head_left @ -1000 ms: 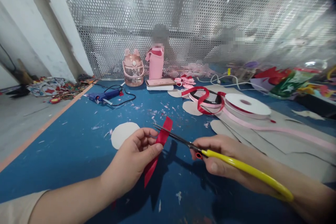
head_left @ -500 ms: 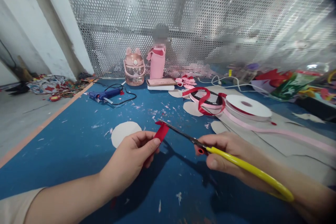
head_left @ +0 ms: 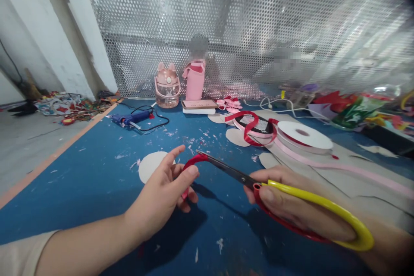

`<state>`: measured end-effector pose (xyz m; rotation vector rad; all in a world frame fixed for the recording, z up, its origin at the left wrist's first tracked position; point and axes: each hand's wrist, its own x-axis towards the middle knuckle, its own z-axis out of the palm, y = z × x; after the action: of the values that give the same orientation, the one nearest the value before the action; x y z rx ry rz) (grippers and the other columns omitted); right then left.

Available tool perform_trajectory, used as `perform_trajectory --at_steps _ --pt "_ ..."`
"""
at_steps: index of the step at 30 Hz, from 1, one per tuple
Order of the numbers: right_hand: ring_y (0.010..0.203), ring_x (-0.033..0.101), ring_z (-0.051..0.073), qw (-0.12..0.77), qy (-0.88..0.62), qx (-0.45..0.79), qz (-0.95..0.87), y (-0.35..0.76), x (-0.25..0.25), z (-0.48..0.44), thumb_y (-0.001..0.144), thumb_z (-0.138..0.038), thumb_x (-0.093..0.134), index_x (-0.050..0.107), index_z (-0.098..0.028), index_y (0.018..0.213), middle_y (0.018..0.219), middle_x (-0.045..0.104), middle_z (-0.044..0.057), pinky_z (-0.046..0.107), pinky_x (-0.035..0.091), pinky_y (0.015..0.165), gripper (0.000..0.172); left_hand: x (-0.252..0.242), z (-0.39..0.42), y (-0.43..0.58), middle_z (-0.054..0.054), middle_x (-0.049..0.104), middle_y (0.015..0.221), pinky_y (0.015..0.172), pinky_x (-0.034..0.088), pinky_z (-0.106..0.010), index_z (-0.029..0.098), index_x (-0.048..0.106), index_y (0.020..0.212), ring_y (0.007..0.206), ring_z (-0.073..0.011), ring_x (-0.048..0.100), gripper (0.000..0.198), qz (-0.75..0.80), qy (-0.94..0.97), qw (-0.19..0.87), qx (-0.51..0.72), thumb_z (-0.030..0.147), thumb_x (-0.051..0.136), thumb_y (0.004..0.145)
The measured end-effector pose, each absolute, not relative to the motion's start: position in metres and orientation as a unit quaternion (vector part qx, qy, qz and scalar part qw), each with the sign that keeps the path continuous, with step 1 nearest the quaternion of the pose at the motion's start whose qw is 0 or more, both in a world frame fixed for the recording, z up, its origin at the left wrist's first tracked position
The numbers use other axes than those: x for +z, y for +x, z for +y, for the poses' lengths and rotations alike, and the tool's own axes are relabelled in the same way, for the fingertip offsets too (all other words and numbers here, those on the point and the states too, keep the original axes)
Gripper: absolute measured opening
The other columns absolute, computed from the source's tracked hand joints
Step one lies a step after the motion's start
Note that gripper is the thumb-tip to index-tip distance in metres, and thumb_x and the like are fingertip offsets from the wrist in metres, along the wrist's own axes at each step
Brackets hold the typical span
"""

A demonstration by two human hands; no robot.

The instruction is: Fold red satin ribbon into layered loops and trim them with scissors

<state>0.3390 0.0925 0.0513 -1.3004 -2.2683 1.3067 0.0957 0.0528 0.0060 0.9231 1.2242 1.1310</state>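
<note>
My left hand (head_left: pixel 164 194) pinches a short piece of red ribbon (head_left: pixel 191 164) between thumb and fingers, with the forefinger stretched out. The ribbon is bent into a loop above the blue table (head_left: pixel 97 172). My right hand (head_left: pixel 291 202) grips yellow-and-red-handled scissors (head_left: pixel 291 198); their closed dark blades point left and the tip meets the ribbon loop.
A white paper disc (head_left: pixel 149 164) lies just beyond my left hand. A blue glue gun (head_left: pixel 132 117) with a black cord lies at the back left. Ribbon spools (head_left: pixel 304 134), grey card sheets (head_left: pixel 339 168), a pink bottle (head_left: pixel 166 85) and a phone (head_left: pixel 199 104) stand farther back before a perforated metal screen.
The ribbon end has been folded over from upright into a low loop. The scissors have slid along it and my right hand has come nearer, showing the red handle.
</note>
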Motion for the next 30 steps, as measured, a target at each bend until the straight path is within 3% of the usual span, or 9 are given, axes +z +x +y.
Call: perform_trajectory --at_steps 2,3,6,8,12,19,24,26,30 --pt "0.043 0.026 0.009 0.093 -0.478 0.490 -0.723 0.338 0.055 0.086 0.077 -0.080 0.044 0.061 -0.019 0.087 0.053 0.035 -0.005 0.023 0.019 0.040 0.065 0.007 0.052 0.096 -0.002 0.061 0.093 0.043 0.049 -0.023 0.031 0.025 0.147 0.056 -0.0136 0.064 0.089 0.514 0.405 0.586 0.478 0.053 0.070 0.073" --pt "0.043 0.027 0.008 0.087 -0.491 0.502 -0.707 0.338 0.056 0.083 0.074 -0.082 0.046 0.062 -0.019 0.091 0.053 0.037 -0.005 0.023 0.020 0.041 0.068 0.007 0.051 0.096 -0.003 0.062 0.093 0.044 0.049 -0.023 0.030 0.030 0.145 0.057 -0.0141 0.064 0.087 0.510 0.413 0.587 0.474 0.053 0.071 0.073" --pt "0.044 0.029 0.008 0.085 -0.489 0.507 -0.705 0.340 0.057 0.082 0.074 -0.082 0.047 0.062 -0.018 0.095 0.055 0.040 -0.004 0.022 0.022 0.042 0.069 0.006 0.051 0.098 -0.002 0.064 0.081 0.045 0.046 -0.020 0.021 0.059 0.121 0.061 -0.0141 0.064 0.055 0.517 0.429 0.572 0.471 0.050 0.068 0.075" --pt "0.043 0.028 0.006 0.084 -0.456 0.529 -0.711 0.342 0.054 0.086 0.079 -0.078 0.046 0.061 -0.017 0.097 0.056 0.040 -0.005 0.021 0.023 0.041 0.066 0.006 0.052 0.098 -0.002 0.064 0.073 0.047 0.045 -0.019 0.018 0.068 0.098 0.062 -0.0133 0.062 0.037 0.527 0.428 0.561 0.474 0.048 0.067 0.076" --pt "0.044 0.028 0.005 0.097 -0.324 0.626 -0.703 0.346 0.039 0.096 0.081 -0.077 0.045 0.056 -0.015 0.107 0.060 0.041 -0.005 0.019 0.025 0.040 0.068 0.006 0.052 0.099 -0.002 0.064 0.068 0.046 0.043 -0.019 0.017 0.069 0.074 0.060 -0.0127 0.059 0.031 0.521 0.429 0.570 0.469 0.048 0.070 0.072" --pt "0.041 0.030 0.005 0.077 -0.254 0.713 -0.649 0.335 0.027 0.097 0.074 -0.084 0.046 0.055 -0.015 0.101 0.060 0.042 -0.005 0.018 0.028 0.037 0.074 0.010 0.051 0.098 -0.003 0.065 0.063 0.050 0.041 -0.020 0.015 0.070 0.065 0.059 -0.0118 0.054 0.033 0.507 0.462 0.600 0.411 0.047 0.072 0.071" --pt "0.035 0.023 0.004 0.101 -0.297 0.646 -0.696 0.328 0.038 0.098 0.086 -0.074 0.041 0.056 -0.015 0.086 0.046 0.036 -0.009 0.017 0.021 0.035 0.061 0.009 0.054 0.097 -0.001 0.063 0.064 0.045 0.037 -0.017 0.014 0.067 0.074 0.052 -0.0074 0.051 0.031 0.508 0.448 0.620 0.396 0.044 0.066 0.079" --pt "0.036 0.023 0.004 0.119 -0.313 0.622 -0.708 0.327 0.039 0.100 0.086 -0.072 0.043 0.056 -0.016 0.086 0.047 0.035 -0.009 0.018 0.020 0.036 0.058 0.007 0.055 0.096 0.001 0.063 0.066 0.039 0.034 -0.016 0.016 0.065 0.098 0.046 -0.0062 0.047 0.031 0.507 0.449 0.623 0.393 0.043 0.059 0.085" --pt "0.038 0.026 0.004 0.173 -0.367 0.564 -0.719 0.328 0.031 0.107 0.091 -0.066 0.040 0.055 -0.017 0.086 0.049 0.037 -0.008 0.019 0.022 0.039 0.052 0.006 0.057 0.093 0.000 0.066 0.078 0.040 0.039 -0.017 0.021 0.034 0.138 0.053 -0.0089 0.051 0.056 0.498 0.430 0.627 0.416 0.032 0.058 0.088"
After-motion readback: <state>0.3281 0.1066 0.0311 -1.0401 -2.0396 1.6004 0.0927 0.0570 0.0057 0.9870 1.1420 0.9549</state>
